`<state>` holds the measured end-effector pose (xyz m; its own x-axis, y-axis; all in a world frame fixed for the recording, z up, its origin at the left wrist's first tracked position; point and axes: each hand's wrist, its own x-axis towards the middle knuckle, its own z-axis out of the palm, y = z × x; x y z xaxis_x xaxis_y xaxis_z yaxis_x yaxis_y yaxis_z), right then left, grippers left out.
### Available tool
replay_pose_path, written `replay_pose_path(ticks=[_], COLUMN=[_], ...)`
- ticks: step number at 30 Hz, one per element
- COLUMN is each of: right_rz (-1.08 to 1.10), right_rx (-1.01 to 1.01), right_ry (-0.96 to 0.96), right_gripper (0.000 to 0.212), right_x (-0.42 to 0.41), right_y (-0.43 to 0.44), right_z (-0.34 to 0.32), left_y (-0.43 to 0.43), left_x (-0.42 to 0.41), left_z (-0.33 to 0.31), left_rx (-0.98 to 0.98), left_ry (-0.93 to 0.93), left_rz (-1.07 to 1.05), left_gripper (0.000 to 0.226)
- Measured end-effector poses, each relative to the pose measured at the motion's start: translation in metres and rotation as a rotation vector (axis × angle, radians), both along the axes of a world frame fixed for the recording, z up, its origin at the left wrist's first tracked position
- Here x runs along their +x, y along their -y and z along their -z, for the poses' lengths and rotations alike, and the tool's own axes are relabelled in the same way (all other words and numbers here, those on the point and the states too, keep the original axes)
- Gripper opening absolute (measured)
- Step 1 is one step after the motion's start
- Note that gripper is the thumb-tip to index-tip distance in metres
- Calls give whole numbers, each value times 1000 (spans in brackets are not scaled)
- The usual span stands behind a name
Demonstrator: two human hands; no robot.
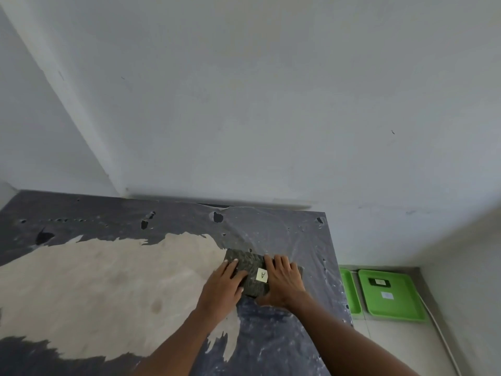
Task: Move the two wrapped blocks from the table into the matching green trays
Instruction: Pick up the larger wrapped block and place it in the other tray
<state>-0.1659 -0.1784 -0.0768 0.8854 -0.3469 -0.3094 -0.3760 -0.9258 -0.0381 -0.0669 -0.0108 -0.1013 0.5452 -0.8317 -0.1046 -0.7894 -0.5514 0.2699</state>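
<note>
A dark wrapped block [253, 267] with a pale label marked "A" lies on the table [108, 280] near its right side. My left hand [223, 286] grips the block's left end, fingers over the top. My right hand [283, 280] covers its right end, thumb at the near side. Two green trays stand on the floor to the right of the table: a larger tray [390, 308] carrying a small dark item and a white label, and a second tray [351, 291] mostly hidden by the table edge. I see only one wrapped block.
The table has a worn dark covering with a large bare beige patch and several holes. Grey walls meet in a corner behind it. A white cable [439, 329] runs along the floor beside the larger tray.
</note>
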Motion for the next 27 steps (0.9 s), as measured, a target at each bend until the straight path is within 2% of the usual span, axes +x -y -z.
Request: replay_pose_path(ticks=[3, 5, 8, 11, 14, 19, 22, 25, 27], right_rz=[45, 89, 202, 391, 503, 735, 751, 728, 705], right_rx=[8, 5, 18, 70, 164, 494, 566, 553, 547], right_ry=[-10, -17, -20, 16, 31, 137, 198, 207, 198], right_gripper=[118, 119, 114, 108, 92, 55, 34, 21, 18], right_x=[-1, 1, 3, 3, 3, 2, 1, 2, 3], right_y=[2, 2, -2, -9, -7, 5, 12, 22, 27], right_z=[3, 3, 0, -2, -5, -7, -7, -10, -12], left_y=[6, 13, 30, 51, 63, 69, 71, 71, 73], left_x=[-7, -11, -16, -15, -14, -15, -29, -54, -68], left_z=[-7, -12, -21, -23, -25, -18, -10, -2, 4], left_rx=[10, 16, -77, -194, -269, -356, -235, -33, 36], left_ry=[-21, -73, -327, -506, -541, -545, -417, -322, -304], left_rz=[-133, -316, -576, -545, -491, -488, -425, -369, -370], left_gripper=[43, 46, 44, 42, 45, 42, 64, 111, 133])
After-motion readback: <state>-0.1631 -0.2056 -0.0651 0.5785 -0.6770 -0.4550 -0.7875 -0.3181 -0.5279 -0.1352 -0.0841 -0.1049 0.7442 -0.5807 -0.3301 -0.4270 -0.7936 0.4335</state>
